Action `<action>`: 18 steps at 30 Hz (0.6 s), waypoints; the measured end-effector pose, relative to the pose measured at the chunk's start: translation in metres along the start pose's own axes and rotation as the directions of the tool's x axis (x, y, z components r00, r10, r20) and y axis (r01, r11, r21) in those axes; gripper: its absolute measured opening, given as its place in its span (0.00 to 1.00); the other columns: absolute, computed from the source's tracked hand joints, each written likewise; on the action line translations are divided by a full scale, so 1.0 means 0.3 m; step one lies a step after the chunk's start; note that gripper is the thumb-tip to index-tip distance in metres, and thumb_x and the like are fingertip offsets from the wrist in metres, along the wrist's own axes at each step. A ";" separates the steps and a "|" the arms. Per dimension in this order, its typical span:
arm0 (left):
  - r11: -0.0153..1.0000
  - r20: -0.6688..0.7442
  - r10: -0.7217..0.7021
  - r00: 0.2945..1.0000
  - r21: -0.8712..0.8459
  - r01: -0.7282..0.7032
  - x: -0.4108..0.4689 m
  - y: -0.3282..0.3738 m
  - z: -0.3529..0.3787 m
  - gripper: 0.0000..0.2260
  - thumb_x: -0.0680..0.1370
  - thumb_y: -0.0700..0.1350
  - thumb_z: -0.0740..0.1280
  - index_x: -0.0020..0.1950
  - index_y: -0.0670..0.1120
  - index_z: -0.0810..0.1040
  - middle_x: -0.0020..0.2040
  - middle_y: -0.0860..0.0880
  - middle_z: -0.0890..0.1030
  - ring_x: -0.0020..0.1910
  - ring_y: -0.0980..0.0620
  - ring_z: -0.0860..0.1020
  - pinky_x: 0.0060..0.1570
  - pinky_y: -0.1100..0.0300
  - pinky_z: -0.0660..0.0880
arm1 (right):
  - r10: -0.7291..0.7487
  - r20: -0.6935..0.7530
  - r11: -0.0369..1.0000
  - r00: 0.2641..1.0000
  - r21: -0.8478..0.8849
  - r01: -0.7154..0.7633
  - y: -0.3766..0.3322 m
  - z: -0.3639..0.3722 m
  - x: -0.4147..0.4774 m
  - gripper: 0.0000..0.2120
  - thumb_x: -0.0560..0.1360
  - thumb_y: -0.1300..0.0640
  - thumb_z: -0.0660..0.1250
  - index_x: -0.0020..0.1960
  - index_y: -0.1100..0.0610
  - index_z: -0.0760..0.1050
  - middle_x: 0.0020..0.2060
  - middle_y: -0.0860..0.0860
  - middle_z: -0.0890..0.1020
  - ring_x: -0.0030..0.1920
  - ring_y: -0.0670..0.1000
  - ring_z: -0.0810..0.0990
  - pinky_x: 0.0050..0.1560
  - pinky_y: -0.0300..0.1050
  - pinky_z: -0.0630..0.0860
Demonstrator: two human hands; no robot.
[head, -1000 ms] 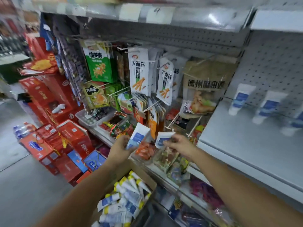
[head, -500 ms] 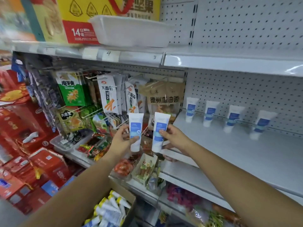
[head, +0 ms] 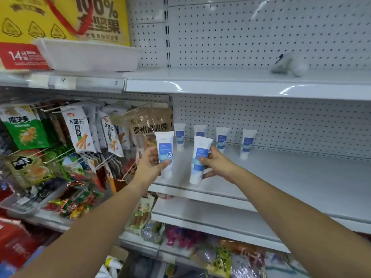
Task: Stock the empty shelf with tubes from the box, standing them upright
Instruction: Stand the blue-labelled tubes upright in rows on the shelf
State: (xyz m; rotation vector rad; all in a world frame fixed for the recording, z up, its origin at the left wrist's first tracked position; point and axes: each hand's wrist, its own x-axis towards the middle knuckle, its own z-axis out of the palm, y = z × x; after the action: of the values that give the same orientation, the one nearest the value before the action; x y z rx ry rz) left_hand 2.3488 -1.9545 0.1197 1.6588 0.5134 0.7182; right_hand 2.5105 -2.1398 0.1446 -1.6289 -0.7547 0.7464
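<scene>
My left hand (head: 149, 166) grips a white tube with a blue label (head: 165, 149), held upright, cap down, over the front left corner of the white shelf (head: 291, 177). My right hand (head: 217, 167) holds a second white tube (head: 200, 155) upright just right of it, its cap close to the shelf's front edge. Several matching tubes stand in a row at the back of the shelf, the leftmost (head: 180, 135) and the rightmost (head: 247, 142) among them. The box of tubes (head: 112, 265) barely shows at the bottom edge.
Snack packets (head: 80, 133) hang on hooks left of the shelf. A white tray (head: 88, 57) and a yellow carton (head: 60, 19) sit on the upper left shelf. A pale object (head: 291, 65) lies on the upper right shelf. Snack bags (head: 220, 255) fill the lower shelves.
Both hands have lifted the two tubes from near the box up and right to the white shelf's front left corner. My view has risen from the floor boxes to the shelves.
</scene>
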 end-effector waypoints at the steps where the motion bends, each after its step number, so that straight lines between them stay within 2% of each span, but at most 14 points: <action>1: 1.000 0.001 0.015 1.000 0.009 -0.015 -0.001 0.008 0.032 0.23 0.72 0.37 0.76 0.62 0.50 0.73 0.53 0.51 0.83 0.51 0.56 0.81 0.48 0.63 0.76 | -0.004 -0.018 1.000 1.000 -0.005 0.004 0.005 -0.033 -0.017 0.22 0.81 0.60 0.64 0.72 0.51 0.61 0.59 0.55 0.79 0.55 0.58 0.82 0.49 0.64 0.82; 3: 0.999 -0.002 0.042 0.999 0.019 -0.042 0.000 0.024 0.092 0.23 0.72 0.37 0.77 0.62 0.49 0.72 0.53 0.52 0.82 0.50 0.56 0.80 0.45 0.66 0.75 | -0.012 -0.053 1.000 0.999 -0.006 0.012 0.015 -0.093 -0.043 0.23 0.81 0.60 0.64 0.72 0.51 0.60 0.57 0.54 0.79 0.53 0.56 0.83 0.47 0.61 0.83; 5: 0.999 0.012 0.031 0.999 0.012 -0.031 0.002 0.028 0.140 0.22 0.72 0.37 0.76 0.62 0.49 0.72 0.50 0.53 0.83 0.48 0.55 0.81 0.44 0.62 0.77 | -0.021 -0.076 1.000 0.997 -0.016 0.020 0.022 -0.142 -0.062 0.23 0.81 0.60 0.64 0.72 0.51 0.60 0.56 0.52 0.79 0.52 0.54 0.83 0.46 0.58 0.83; 9: 1.000 0.043 0.006 0.999 0.030 -0.007 0.029 0.023 0.190 0.23 0.73 0.37 0.76 0.64 0.49 0.72 0.47 0.59 0.82 0.44 0.63 0.81 0.46 0.57 0.80 | -0.033 -0.121 0.999 0.992 -0.038 0.029 0.035 -0.194 -0.062 0.24 0.81 0.61 0.64 0.72 0.50 0.59 0.55 0.49 0.78 0.52 0.52 0.82 0.48 0.57 0.83; 13: 1.000 0.060 -0.002 0.998 0.031 0.000 0.095 0.006 0.210 0.26 0.72 0.39 0.77 0.65 0.51 0.71 0.48 0.54 0.83 0.50 0.53 0.82 0.47 0.48 0.81 | -0.023 -0.135 0.999 0.991 -0.033 0.018 0.042 -0.205 -0.027 0.25 0.81 0.61 0.64 0.74 0.50 0.58 0.55 0.48 0.76 0.52 0.49 0.80 0.41 0.49 0.84; 15: 1.000 0.077 0.007 0.997 0.028 -0.009 0.134 -0.011 0.216 0.27 0.72 0.40 0.77 0.66 0.51 0.71 0.49 0.50 0.84 0.50 0.49 0.83 0.46 0.49 0.82 | -0.008 -0.142 0.999 0.990 -0.043 0.002 0.045 -0.208 0.002 0.25 0.81 0.61 0.63 0.74 0.50 0.57 0.56 0.49 0.76 0.53 0.51 0.80 0.41 0.49 0.83; 18: 0.999 0.103 0.015 0.995 0.040 -0.020 0.200 -0.048 0.210 0.29 0.71 0.42 0.78 0.68 0.51 0.70 0.51 0.48 0.84 0.49 0.48 0.84 0.43 0.50 0.82 | 0.001 -0.165 0.997 0.986 -0.071 -0.013 0.047 -0.213 0.058 0.26 0.81 0.61 0.63 0.74 0.50 0.57 0.64 0.53 0.75 0.59 0.55 0.78 0.43 0.51 0.83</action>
State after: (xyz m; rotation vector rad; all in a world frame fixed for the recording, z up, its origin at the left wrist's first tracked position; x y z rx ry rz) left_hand 2.4363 -1.9553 0.1093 1.7310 0.4437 0.6350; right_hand 2.5732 -2.1648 0.1397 -1.7352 -0.6633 0.5868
